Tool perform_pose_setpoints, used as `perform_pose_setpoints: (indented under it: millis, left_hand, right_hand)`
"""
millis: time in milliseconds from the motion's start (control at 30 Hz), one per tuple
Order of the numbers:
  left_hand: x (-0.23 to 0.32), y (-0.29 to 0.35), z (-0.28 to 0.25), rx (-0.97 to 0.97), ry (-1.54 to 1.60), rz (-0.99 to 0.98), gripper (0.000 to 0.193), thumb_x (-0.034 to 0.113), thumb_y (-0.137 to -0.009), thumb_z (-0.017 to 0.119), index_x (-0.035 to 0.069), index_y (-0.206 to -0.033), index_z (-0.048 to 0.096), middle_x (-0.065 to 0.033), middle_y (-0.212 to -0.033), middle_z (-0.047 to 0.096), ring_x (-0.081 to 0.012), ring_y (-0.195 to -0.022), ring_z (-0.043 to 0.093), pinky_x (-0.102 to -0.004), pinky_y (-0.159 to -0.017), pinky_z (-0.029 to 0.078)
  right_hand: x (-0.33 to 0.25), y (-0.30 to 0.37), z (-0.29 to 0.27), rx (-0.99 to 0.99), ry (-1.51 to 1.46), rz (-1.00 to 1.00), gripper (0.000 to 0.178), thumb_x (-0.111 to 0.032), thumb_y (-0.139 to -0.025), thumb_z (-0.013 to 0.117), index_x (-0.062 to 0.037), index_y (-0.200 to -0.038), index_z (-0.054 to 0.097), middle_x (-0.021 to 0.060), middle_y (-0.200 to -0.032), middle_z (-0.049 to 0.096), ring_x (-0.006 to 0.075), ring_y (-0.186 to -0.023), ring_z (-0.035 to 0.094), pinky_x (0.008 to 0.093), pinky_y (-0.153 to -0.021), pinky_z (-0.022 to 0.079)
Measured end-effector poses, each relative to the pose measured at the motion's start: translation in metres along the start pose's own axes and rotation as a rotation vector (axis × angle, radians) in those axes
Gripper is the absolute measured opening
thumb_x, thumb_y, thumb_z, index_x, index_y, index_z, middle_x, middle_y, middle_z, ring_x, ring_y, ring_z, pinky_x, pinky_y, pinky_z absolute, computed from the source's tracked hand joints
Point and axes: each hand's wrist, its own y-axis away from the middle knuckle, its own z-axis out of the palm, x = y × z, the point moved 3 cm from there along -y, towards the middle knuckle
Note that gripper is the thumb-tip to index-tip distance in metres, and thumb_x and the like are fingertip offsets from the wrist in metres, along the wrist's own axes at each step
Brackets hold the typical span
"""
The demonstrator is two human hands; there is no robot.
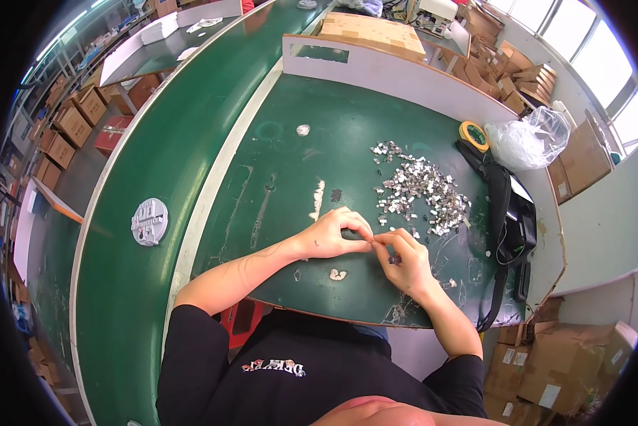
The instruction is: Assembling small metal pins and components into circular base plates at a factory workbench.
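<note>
Over the near part of the green table (361,113), my left hand (336,234) and my right hand (407,264) meet with thumbs and forefingers pinched together. Whatever sits between the fingertips is too small to make out. A small dark piece (395,260) shows against my right hand's curled fingers. Just beyond that hand lies a loose pile of small silvery metal pieces (432,192). A lumpy cream-coloured strip (318,199) is stuck to the table beyond my left hand. Nearer me, a small cream lump (338,275) rests below the fingers.
Along the right edge are a black bag with a strap (512,213), a yellow tape roll (473,136) and a clear plastic bag (532,138). A green conveyor belt (131,298) runs at left, carrying a round grey-white part (150,221). A low white partition (404,74) closes the far side.
</note>
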Motion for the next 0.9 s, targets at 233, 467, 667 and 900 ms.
perform_pose_setpoints:
  millis: [233, 467, 667, 900]
  left_hand:
    - [-0.004, 0.001, 0.002, 0.024, 0.017, 0.062, 0.010, 0.016, -0.083, 0.080, 0.011, -0.091, 0.077, 0.0014, -0.102, 0.071, -0.0133, -0.096, 0.056, -0.0283, -0.091, 0.044]
    - [-0.003, 0.002, 0.009, 0.104, -0.096, 0.137, 0.007, 0.012, -0.083, 0.079, 0.010, -0.089, 0.076, -0.0004, -0.097, 0.071, -0.0137, -0.090, 0.059, -0.0275, -0.087, 0.046]
    - [0.000, 0.004, 0.008, 0.158, 0.021, 0.134, 0.006, 0.012, -0.083, 0.076, 0.008, -0.087, 0.076, -0.0006, -0.092, 0.071, -0.0150, -0.086, 0.060, -0.0263, -0.079, 0.048]
    - [0.008, 0.006, 0.007, 0.172, 0.026, 0.090, 0.005, 0.008, -0.083, 0.076, 0.007, -0.088, 0.076, -0.0017, -0.093, 0.070, -0.0131, -0.083, 0.060, -0.0241, -0.075, 0.047]
  right_hand:
    - [-0.003, 0.002, -0.002, 0.007, 0.011, -0.034, 0.016, 0.005, -0.079, 0.074, -0.0032, -0.092, 0.070, 0.0036, -0.084, 0.066, 0.0124, -0.055, 0.051, 0.0228, -0.048, 0.042]
    - [0.001, 0.004, 0.000, -0.023, -0.012, -0.019, 0.015, 0.004, -0.079, 0.074, -0.0029, -0.092, 0.070, 0.0040, -0.084, 0.066, 0.0126, -0.054, 0.052, 0.0228, -0.048, 0.043]
    - [-0.001, 0.002, -0.001, -0.016, -0.031, 0.004, 0.014, 0.004, -0.080, 0.073, -0.0030, -0.091, 0.071, 0.0037, -0.083, 0.066, 0.0125, -0.054, 0.052, 0.0227, -0.048, 0.043]
    - [0.002, 0.002, -0.002, 0.024, -0.007, 0.022, 0.013, 0.003, -0.079, 0.074, -0.0034, -0.090, 0.071, 0.0033, -0.082, 0.065, 0.0124, -0.054, 0.051, 0.0234, -0.048, 0.042]
